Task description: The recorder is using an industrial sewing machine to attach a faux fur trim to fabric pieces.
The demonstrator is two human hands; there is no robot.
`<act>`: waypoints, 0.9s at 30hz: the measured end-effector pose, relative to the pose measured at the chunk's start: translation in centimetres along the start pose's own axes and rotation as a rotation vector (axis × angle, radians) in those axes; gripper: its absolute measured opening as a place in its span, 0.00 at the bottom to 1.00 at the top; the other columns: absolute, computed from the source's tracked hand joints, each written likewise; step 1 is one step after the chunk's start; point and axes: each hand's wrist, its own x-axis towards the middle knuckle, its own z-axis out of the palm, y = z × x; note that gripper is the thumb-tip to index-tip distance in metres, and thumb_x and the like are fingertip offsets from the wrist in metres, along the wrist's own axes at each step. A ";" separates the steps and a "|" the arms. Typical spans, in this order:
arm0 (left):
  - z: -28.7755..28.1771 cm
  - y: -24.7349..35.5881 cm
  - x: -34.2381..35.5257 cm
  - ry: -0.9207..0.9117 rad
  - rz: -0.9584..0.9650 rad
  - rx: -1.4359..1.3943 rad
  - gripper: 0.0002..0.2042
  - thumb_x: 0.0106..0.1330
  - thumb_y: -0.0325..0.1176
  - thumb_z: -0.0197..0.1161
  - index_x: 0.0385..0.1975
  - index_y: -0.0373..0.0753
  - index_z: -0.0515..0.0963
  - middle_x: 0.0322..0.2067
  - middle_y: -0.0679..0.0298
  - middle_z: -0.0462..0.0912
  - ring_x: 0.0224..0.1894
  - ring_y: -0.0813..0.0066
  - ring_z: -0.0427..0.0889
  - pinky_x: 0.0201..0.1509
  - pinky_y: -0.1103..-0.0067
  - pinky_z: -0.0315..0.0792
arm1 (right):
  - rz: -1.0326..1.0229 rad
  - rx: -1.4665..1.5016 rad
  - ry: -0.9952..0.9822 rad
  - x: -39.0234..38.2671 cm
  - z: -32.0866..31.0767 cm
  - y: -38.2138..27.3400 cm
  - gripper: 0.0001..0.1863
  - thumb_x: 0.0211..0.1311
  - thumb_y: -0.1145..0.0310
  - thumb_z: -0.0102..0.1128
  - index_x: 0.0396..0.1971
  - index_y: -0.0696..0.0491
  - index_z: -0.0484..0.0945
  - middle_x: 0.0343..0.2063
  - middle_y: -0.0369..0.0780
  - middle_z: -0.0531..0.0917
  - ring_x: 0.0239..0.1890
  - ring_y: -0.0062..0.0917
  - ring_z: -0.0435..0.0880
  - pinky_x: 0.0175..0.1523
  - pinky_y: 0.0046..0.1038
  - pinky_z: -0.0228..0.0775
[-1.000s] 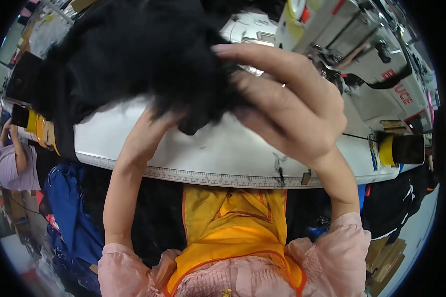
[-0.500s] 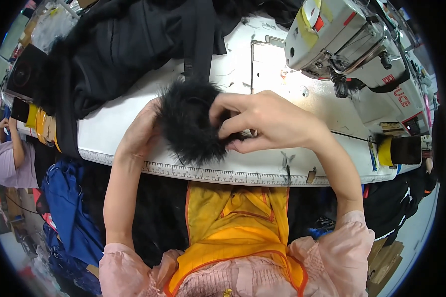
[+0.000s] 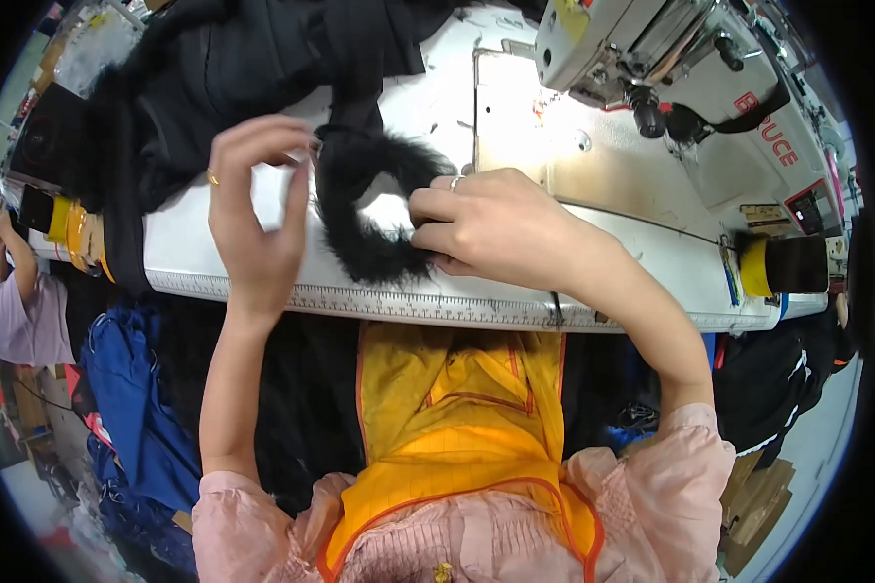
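1. The table [image 3: 214, 257] is white, with a ruler strip along its near edge, and it spans most of the view under both hands.
2. The black garment [image 3: 233, 68] lies heaped over the far left of the table, part of it hanging off the left edge.
3. The sewing machine [image 3: 671, 58] stands at the far right, its pale bed plate lit just beyond the right hand.
4. A yellow apron [image 3: 457, 428] over pink sleeves fills the lower middle, below the table edge.
5. Blue fabric [image 3: 131, 408] hangs under the table at the left, with a person in a lilac top at the far left rim.
6. The fur trim [image 3: 369, 209] — a black, fluffy strip joined to the garment — curls into a loop on the table between the two hands, with white table showing through its middle.
7. The right hand [image 3: 491, 223] is curled shut on the trim's right side: the fingers press the fur down against the table, and the loop runs out leftward from under the fingertips.
8. The left hand [image 3: 253, 209] is raised on the trim's left, fingers bent and thumb brought toward them in a pinch just beside the upper left of the loop — whether it actually has fur or cloth between the fingertips cannot be told.
9. A black and yellow spool [image 3: 783, 264] sits on the table's right end.
10. A ring shows on a finger of each hand.
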 end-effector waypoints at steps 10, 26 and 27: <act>0.0 0.4 -1.5 -0.403 -0.034 0.402 0.09 0.51 0.25 0.65 0.33 0.37 0.77 0.28 0.62 0.78 0.36 0.66 0.77 0.39 0.75 0.71 | -0.065 -0.269 0.181 0.0 1.4 -0.4 0.12 0.43 0.68 0.60 0.32 0.49 0.79 0.31 0.32 0.76 0.26 0.21 0.79 0.29 0.24 0.71; 0.8 3.5 1.7 -0.584 -0.248 -0.076 0.13 0.49 0.20 0.64 0.35 0.38 0.72 0.29 0.63 0.80 0.35 0.69 0.80 0.41 0.78 0.69 | 0.040 0.091 0.222 -1.0 -0.9 0.7 0.14 0.42 0.71 0.66 0.34 0.50 0.80 0.50 0.34 0.73 0.33 0.28 0.81 0.35 0.28 0.76; 0.9 3.6 1.7 -0.586 -0.247 -0.076 0.13 0.49 0.20 0.64 0.35 0.38 0.72 0.29 0.63 0.80 0.35 0.69 0.80 0.41 0.78 0.69 | 0.041 0.148 0.166 -1.0 -1.0 0.9 0.14 0.42 0.71 0.66 0.34 0.51 0.80 0.45 0.34 0.76 0.33 0.29 0.81 0.37 0.29 0.75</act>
